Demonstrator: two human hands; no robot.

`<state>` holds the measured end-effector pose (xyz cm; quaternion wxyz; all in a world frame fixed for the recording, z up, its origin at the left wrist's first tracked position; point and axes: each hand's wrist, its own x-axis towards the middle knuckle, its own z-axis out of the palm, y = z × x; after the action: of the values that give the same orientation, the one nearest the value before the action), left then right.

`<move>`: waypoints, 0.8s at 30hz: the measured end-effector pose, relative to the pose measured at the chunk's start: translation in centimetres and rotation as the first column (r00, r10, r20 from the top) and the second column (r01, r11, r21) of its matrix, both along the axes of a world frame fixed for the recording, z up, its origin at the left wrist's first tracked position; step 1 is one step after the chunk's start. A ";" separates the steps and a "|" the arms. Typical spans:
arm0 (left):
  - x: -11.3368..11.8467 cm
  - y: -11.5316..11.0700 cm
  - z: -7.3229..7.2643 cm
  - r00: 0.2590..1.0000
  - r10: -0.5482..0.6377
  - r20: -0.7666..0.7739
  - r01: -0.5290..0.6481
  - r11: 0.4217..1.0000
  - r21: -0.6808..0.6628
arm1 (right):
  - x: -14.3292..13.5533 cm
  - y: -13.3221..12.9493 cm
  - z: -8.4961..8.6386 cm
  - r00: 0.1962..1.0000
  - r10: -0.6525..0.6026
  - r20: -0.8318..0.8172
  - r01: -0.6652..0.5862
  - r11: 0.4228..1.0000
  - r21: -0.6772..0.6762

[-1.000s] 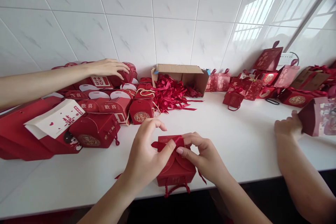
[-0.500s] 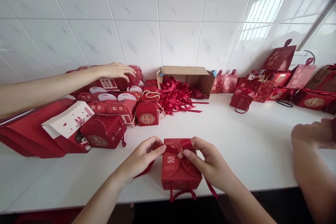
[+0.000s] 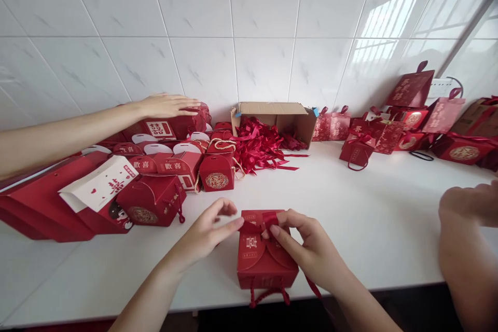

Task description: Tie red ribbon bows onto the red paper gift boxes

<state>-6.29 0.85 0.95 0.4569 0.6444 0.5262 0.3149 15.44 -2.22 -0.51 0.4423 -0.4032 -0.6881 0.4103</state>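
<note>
1. Fingers [image 3: 291, 216] of the right hand [image 3: 311, 244] grasp a dark red ribbon [image 3: 269, 217], pinching it between thumb and forefinger.
2. Left hand [image 3: 201, 236]: thumb and forefinger stand apart, the thumb tip at the far left edge of the red box [image 3: 267, 257]; whether its other fingers hold any ribbon, I cannot tell.
3. That red box sits on the near side of the white tabletop [image 3: 358, 238], between the two hands, with curved flaps closed on top and the ribbon across its far part. A twisted rope handle [image 3: 252, 300] hangs from its near face, and a ribbon tail [image 3: 312, 287] trails at its right.
4. Beyond it, at the far middle, a cardboard box [image 3: 278, 108] lies with its opening facing near, a heap of red ribbons [image 3: 254, 148] spilling out.
5. On the left, red boxes and a white box [image 3: 100, 187] crowd together; a co-worker's hand [image 3: 167, 105] reaches over the far ones.
6. On the far right, more red gift boxes [image 3: 357, 151] stand in a cluster, and another person's hand [image 3: 472, 205] is partly visible at the right edge.
</note>
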 end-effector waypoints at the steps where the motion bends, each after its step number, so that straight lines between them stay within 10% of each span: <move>1: 0.2 -0.2 0.5 0.999 0.043 -0.020 -0.041 0.996 0.076 | -0.1 0.0 0.0 1.000 -0.010 -0.021 0.010 1.000 -0.016; 8: 3.8 -1.1 3.0 0.982 -0.181 -0.047 0.186 0.923 0.337 | -0.5 -0.2 0.0 0.996 -0.051 -0.079 0.049 0.998 -0.031; 24: 3.9 0.0 1.2 0.995 0.084 0.060 -0.099 0.941 0.325 | -0.9 -0.3 -1.0 0.988 -0.144 -0.048 0.146 0.988 0.040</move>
<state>-2.34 0.89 2.11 0.3402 0.6788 0.4856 0.4332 14.58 -2.48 -1.54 0.4950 -0.4330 -0.6557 0.3709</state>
